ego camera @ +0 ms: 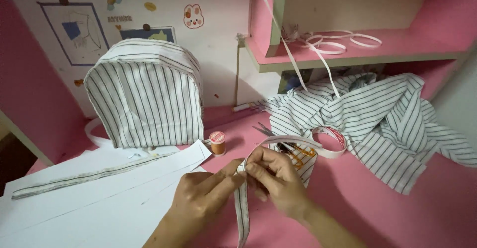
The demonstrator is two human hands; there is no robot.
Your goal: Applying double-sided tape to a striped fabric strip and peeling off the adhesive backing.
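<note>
My left hand (198, 198) and my right hand (276, 181) meet over the pink desk (412, 218), both pinching the top end of a narrow striped fabric strap (242, 213) that hangs down toward me. A white elastic band (298, 141) loops from my fingertips toward the right. Orange-handled scissors (293, 151) lie just behind my right hand. A spool of orange thread (217, 143) stands upright a little behind my left hand.
A striped fabric backpack shell (146, 99) stands at the back left. White paper sheets (99, 198) with another striped strap (84, 176) lie at left. A heap of striped cloth (377, 119) fills the right. More elastic (338, 41) rests on the pink shelf.
</note>
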